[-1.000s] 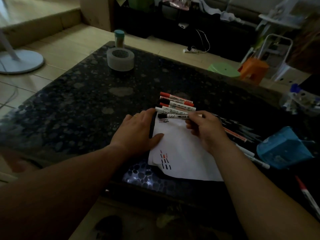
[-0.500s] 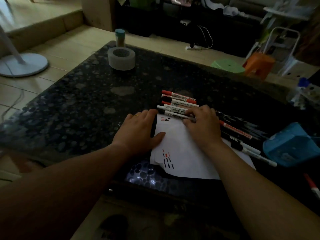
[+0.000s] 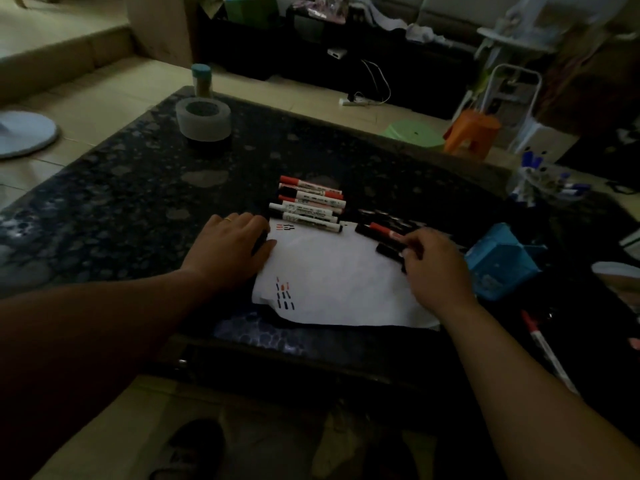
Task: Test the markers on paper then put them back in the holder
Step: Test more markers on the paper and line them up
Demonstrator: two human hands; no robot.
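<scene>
Clear tape roll (image 3: 203, 119) and small teal-lidded jar (image 3: 201, 79) are seen at the far left of the dark speckled stone worktop (image 3: 121, 188). The left hand (image 3: 230, 249) is laid flat, fingers relaxed, thumb on the left edge of the white paper sheet (image 3: 339, 282). Short red and black test strokes are marked on the sheet at its far-left and near-left corners. A row of white-barrelled markers (image 3: 311, 206) is lined up just beyond the sheet, long axes left-right, red and black caps pointing left. The right hand (image 3: 434, 268) is curled, fingertips on a red-capped marker (image 3: 381, 232) in a loose dark pile, cap pointing left; a firm pinch cannot be told. The blue plastic holder (image 3: 502, 265) is tipped on its side at the right; contents cannot be told.
</scene>
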